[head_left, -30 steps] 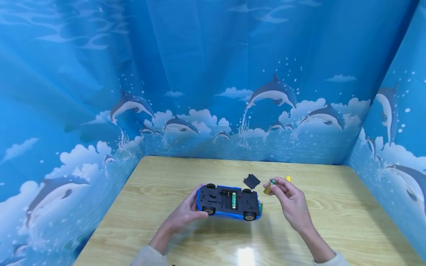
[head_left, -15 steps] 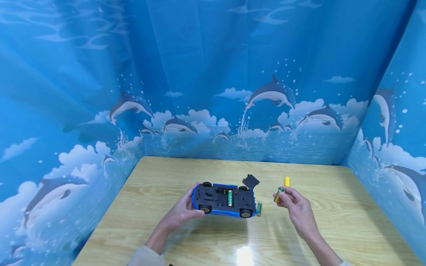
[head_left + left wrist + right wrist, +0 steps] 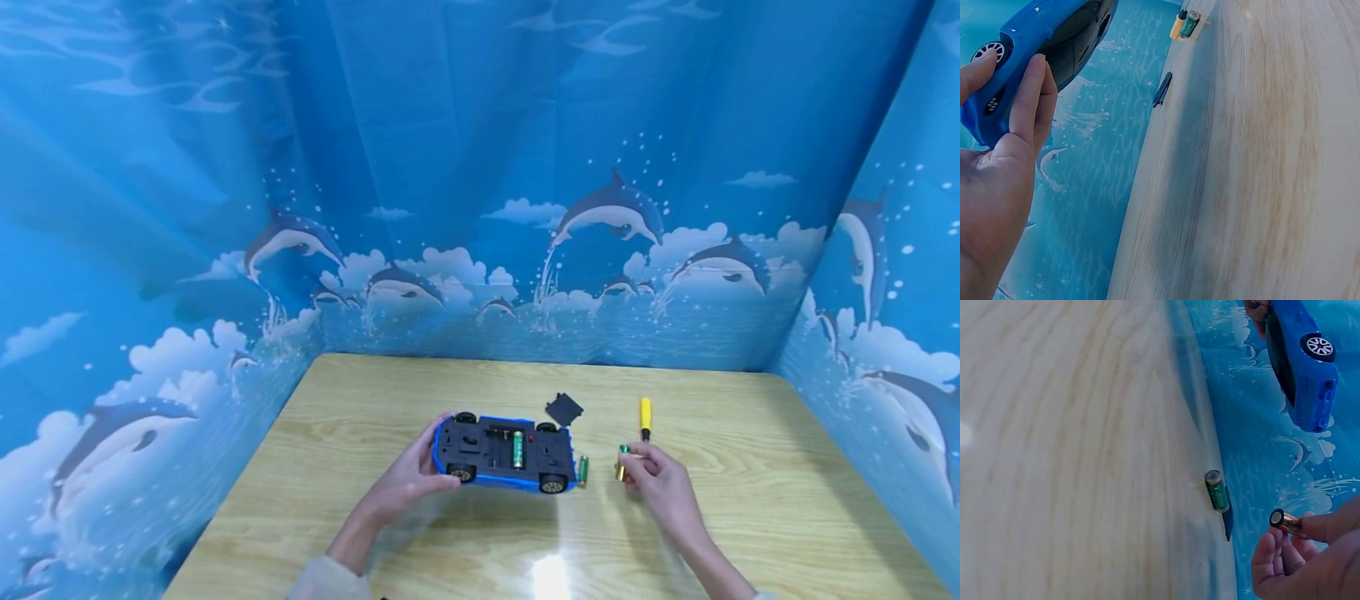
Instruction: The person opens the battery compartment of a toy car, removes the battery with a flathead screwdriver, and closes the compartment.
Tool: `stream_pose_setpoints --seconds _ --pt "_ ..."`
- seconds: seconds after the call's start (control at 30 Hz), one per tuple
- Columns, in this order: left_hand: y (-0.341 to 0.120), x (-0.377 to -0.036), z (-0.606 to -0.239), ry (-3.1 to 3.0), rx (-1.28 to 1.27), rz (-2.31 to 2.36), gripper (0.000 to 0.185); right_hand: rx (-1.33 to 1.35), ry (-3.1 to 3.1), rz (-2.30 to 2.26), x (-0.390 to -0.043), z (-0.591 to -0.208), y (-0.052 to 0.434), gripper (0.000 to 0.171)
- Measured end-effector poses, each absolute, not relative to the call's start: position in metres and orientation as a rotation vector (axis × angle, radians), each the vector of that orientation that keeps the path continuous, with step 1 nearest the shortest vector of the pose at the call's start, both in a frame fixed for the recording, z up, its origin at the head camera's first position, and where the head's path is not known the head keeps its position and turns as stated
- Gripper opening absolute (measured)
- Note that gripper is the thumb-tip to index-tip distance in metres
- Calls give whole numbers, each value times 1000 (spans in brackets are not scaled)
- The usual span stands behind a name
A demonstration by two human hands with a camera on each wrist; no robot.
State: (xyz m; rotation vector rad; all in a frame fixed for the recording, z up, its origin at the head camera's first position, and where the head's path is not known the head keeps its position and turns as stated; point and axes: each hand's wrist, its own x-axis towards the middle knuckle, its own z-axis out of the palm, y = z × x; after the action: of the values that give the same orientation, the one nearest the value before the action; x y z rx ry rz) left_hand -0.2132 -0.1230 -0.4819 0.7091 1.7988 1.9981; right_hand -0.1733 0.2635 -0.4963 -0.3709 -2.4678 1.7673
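Note:
My left hand grips one end of a blue toy car, raised above the table with its black underside facing me. One green battery sits in the car's open battery compartment; the space beside it shows bare. My right hand pinches a green-and-gold battery between thumb and fingertips, low over the table. A loose green battery lies on the wood by the car's right end. Behind the car lies a black battery cover.
Beyond my right hand is a screwdriver with a yellow handle; its tip is partly hidden by the hand. The wooden table ends at a blue dolphin-print curtain at the back and both sides.
The car has shifted slightly left, uncovering the loose battery beside it. My right hand has moved right, toward me and lower with its battery, so more of the screwdriver shows.

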Motion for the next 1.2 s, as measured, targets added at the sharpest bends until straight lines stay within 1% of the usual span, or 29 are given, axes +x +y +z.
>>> stream_pose_setpoints --seconds 0.23,0.53,0.97,1.2 --pt "-124 -213 -483 1779 703 2005 105 -390 -2532 1714 -175 -505 259 34" --pt "-124 -212 -484 1781 744 2007 103 -386 -2583 1669 -177 -512 257 23" --pt "-123 -212 -484 1793 736 1999 105 -395 -2596 1618 -180 -514 255 18" --pt "-121 -212 -485 1794 739 1993 105 -413 -2615 1587 -181 -515 255 19"
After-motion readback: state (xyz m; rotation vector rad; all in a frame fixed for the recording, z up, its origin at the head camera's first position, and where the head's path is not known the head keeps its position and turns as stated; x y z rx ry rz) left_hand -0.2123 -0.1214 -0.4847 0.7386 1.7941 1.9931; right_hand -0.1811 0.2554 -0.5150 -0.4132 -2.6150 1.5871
